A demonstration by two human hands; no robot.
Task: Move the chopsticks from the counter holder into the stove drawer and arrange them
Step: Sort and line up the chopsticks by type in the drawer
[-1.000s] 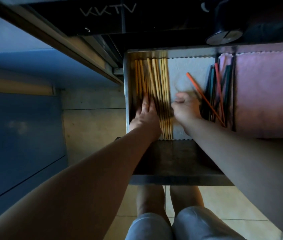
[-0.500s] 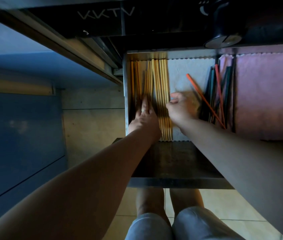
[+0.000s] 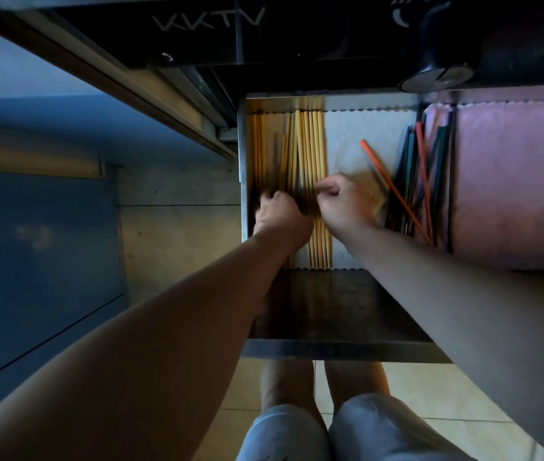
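Pale wooden chopsticks (image 3: 310, 154) (too packed to count) lie lengthwise at the left of the open drawer (image 3: 330, 351), centre frame, on a white liner (image 3: 363, 134). The left hand (image 3: 280, 217) and right hand (image 3: 343, 204) curl onto them; whether either pinches one, I cannot tell. One orange chopstick (image 3: 393, 191) slants beside dark ones (image 3: 408, 168).

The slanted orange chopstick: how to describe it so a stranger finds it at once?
Look in the open drawer, on the white liner beside the dark chopsticks. The orange chopstick alone lies clearly diagonal, its far end on the liner.
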